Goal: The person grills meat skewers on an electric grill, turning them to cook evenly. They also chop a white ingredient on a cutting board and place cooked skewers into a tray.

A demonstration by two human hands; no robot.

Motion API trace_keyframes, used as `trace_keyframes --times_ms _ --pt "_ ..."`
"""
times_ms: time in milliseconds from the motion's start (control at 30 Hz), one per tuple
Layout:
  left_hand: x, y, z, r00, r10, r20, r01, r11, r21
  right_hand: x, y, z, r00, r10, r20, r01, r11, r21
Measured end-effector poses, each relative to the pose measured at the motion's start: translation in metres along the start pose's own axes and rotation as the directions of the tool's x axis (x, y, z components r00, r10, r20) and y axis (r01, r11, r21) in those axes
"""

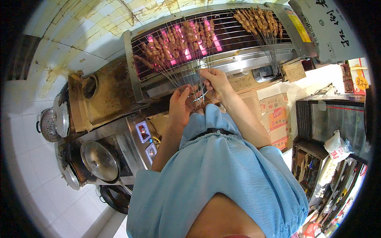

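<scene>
Meat skewers (178, 40) lie fanned over the left half of a grill rack (226, 32), above several glowing pink heating bars (187, 53). Their long bare metal shafts run back toward me and gather over the grill's front edge. My left hand (180, 102) has its thumb and fingers around the lower ends of these shafts; some fingers are hidden. With thumb and forefinger, my right hand (215, 81) pinches shafts slightly farther forward. A second bunch of meat skewers (260, 20) rests on the rack's right end, its shafts leaning over the front edge.
Left of the grill is a stained wooden board (116, 89). Nearer me, a gas stove (128, 139) carries a lidded pan (99, 162). A small cardboard box (294, 70) stands at the grill's right corner, with printed cartons (276, 119) below. Farther right is a glass-fronted cabinet (339, 125).
</scene>
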State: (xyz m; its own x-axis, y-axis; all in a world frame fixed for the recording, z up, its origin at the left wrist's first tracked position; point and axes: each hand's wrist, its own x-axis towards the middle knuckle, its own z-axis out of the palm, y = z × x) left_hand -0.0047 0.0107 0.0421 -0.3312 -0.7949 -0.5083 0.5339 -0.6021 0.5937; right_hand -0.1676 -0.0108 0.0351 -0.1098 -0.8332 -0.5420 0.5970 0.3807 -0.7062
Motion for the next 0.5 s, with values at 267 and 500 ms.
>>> trace_keyframes --times_ms 267,500 --pt "-0.002 0.004 0.004 1.000 -0.016 -0.016 0.017 0.999 0.027 -0.003 0.005 0.000 0.984 -0.144 -0.103 0.135 0.987 -0.084" --pt "-0.001 0.003 0.006 1.000 -0.018 -0.017 0.018 1.000 0.018 -0.011 0.008 -0.011 0.983 -0.171 -0.071 0.164 0.982 -0.091"
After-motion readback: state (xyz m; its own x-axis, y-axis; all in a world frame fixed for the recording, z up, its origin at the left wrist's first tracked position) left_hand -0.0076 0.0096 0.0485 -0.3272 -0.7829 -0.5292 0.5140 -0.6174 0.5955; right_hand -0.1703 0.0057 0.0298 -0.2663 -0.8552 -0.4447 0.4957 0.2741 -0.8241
